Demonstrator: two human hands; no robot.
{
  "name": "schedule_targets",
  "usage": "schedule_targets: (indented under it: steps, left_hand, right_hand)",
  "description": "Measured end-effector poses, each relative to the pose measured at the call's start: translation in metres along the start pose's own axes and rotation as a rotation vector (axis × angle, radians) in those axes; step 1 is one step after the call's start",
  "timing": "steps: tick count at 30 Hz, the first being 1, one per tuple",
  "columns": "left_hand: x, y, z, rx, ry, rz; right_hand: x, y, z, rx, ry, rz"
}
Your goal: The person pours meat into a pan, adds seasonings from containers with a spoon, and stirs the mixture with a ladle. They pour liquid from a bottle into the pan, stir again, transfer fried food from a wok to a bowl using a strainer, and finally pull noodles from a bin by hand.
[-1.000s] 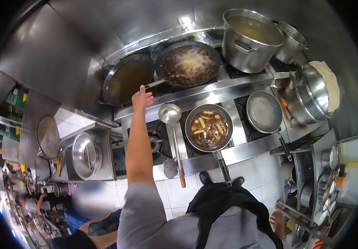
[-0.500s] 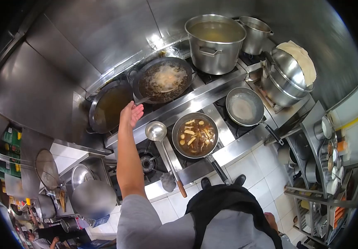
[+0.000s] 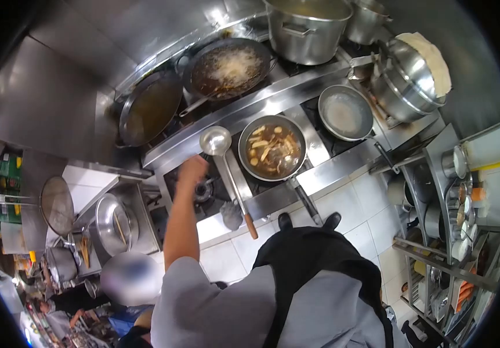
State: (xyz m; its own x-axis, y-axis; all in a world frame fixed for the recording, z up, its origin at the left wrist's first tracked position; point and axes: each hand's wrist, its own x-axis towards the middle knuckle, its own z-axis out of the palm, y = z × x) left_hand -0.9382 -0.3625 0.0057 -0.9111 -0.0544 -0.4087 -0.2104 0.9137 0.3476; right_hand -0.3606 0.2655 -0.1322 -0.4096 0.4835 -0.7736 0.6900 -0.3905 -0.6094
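I am holding my left hand (image 3: 193,170) low over a burner (image 3: 203,192), with the fingers curling in. Blur is hiding the gap between them, so I cannot tell whether I am gripping anything. My right hand is not showing.

The ladle (image 3: 215,141) is lying just beside my left hand, its bowl towards the back and its wooden grip (image 3: 251,226) pointing towards me over the front edge, probably for an easy pick-up. A crumpled grey cloth (image 3: 231,215) is sitting beside its shaft. The frying pan (image 3: 272,177) is holding brown liquid and pale pieces; its handle (image 3: 305,199) is also facing me, I think so that I can take it without crossing the heat. A smaller pan (image 3: 345,139) is resting to the right.

Behind, a wok (image 3: 191,68) is bubbling around pale food (image 3: 232,65). A metal handle (image 3: 194,107) is leaning out over its rim, likely keeping its end clear of the hot oil. A second wok (image 3: 125,119) is standing to its left, and a tall pot (image 3: 302,43) to its right.

The steel stove (image 3: 331,177) is shining above white floor tiles (image 3: 221,261). Shelves (image 3: 453,267) are standing at my right, and a co-worker (image 3: 79,298) is busying themselves far to the left.
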Motion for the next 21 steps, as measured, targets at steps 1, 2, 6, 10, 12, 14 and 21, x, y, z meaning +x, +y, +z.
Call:
schedule_targets:
  steps: [1, 2, 6, 10, 12, 14, 21]
  left_hand:
    - [-0.02, -0.015, 0.048, 0.222, -0.016, 0.154]
    - [-0.052, -0.011, 0.082, 0.273, -0.076, 0.149]
    - [-0.134, -0.035, 0.192, 0.172, 0.059, 0.206]
    - [-0.088, -0.079, 0.19, -0.43, 0.288, 0.024]
    - [-0.05, -0.088, 0.146, -1.229, 0.296, -0.293]
    - [-0.03, -0.071, 0.07, -1.782, 0.143, 0.017]
    - [0.027, 0.039, -0.095, -2.097, 0.09, -0.028]
  right_hand:
    - [0.04, 0.046, -0.022, 0.003, -0.07, -0.151]
    - [0.027, 0.037, -0.012, 0.001, -0.075, -0.137]
    - [-0.017, -0.008, 0.007, -0.161, -0.024, 0.224]
    - [-0.019, -0.021, -0.006, -0.248, -0.005, 0.37]
    - [-0.012, -0.023, -0.02, -0.226, -0.002, 0.31]
    - [-0.017, -0.056, -0.016, -0.297, -0.023, 0.18]
    - [-0.005, -0.114, 0.019, -0.167, 0.011, 0.073]
